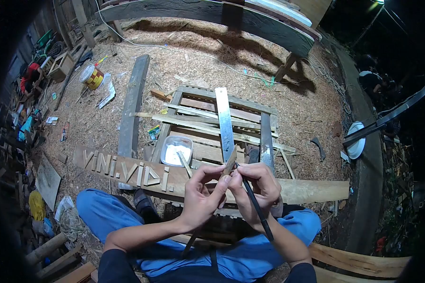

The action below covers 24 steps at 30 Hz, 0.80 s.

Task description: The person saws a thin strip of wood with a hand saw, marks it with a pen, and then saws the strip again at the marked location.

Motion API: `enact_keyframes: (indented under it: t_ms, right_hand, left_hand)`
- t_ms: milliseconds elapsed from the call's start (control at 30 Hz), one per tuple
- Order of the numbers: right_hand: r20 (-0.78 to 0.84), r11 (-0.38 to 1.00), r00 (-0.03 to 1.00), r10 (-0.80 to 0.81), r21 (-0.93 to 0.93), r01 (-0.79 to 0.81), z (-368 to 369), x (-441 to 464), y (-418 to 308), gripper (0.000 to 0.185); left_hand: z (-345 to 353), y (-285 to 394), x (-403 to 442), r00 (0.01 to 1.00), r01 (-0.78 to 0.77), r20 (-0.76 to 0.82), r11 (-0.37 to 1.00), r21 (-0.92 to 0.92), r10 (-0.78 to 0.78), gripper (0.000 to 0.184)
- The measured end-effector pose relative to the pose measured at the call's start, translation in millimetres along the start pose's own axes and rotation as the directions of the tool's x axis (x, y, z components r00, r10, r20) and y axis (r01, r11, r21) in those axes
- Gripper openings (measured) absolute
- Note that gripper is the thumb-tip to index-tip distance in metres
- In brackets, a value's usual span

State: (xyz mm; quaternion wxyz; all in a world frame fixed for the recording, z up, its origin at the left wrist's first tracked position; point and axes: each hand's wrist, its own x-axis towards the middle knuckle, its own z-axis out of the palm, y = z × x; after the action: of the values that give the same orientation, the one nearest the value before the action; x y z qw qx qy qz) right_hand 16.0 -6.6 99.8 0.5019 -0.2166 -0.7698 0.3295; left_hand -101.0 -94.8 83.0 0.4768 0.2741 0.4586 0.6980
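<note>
Pinched in the fingers of my left hand is a small pointed piece of wood. My right hand grips a slim black pen-like tool, its upper end against the wood piece and its long shaft sloping down to the right. Both hands meet above a long wooden board lying across my knees. Raised wooden letters stand along the board's left part. Beyond the hands lies a flat metal strip, perhaps a saw blade. A clear tub of white stuff sits left of it.
A slatted wooden frame with loose strips lies ahead on shavings. A thick beam is left of it, near a paint bucket. A heavy bench spans the back. Other people sit at far left and right.
</note>
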Motion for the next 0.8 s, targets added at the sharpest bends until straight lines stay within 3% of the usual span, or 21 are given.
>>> enact_keyframes:
  t_ms: [100,167,400,467,567,700,800]
  right_hand:
    - [-0.036,0.991,0.992,0.123,0.056,-0.121,0.6,-1.6,-0.6,0.022]
    - [-0.020,0.999,0.999,0.044,-0.015,-0.044,0.6,0.6,-2.8,0.022]
    - [-0.037,0.993,0.993,0.112,0.038,-0.111,0.4,0.3,-3.1,0.022]
    - [-0.011,1.000,1.000,-0.004,-0.027,0.003,0.7,1.5,-1.5,0.015]
    - [-0.003,0.997,0.999,-0.053,-0.062,0.053,0.7,3.8,-2.4,0.015]
    - [-0.059,0.994,0.993,0.098,0.051,-0.095,3.2,-0.3,-0.4,0.016]
    - [0.007,0.998,1.000,-0.019,-0.061,0.020,0.2,2.4,-5.1,0.024]
  left_hand:
    - [1.0,0.3,-0.5,1.000,-0.006,-0.007,1.000,-0.009,0.006,0.029]
    - [-1.1,-1.9,0.3,1.000,-0.004,-0.006,1.000,-0.001,0.004,0.029]
    - [0.6,0.9,-0.3,1.000,-0.013,-0.004,1.000,0.015,0.013,0.029]
    - [-0.2,-0.1,0.1,1.000,-0.013,-0.003,1.000,0.012,0.013,0.029]
    - [-1.1,-0.7,-0.2,1.000,-0.008,-0.006,1.000,0.028,0.008,0.028]
    - [1.4,1.1,-0.8,1.000,-0.009,-0.017,1.000,-0.007,0.009,0.029]
    - [-0.5,0.1,-0.7,0.999,-0.019,-0.028,0.999,0.040,0.020,0.029]
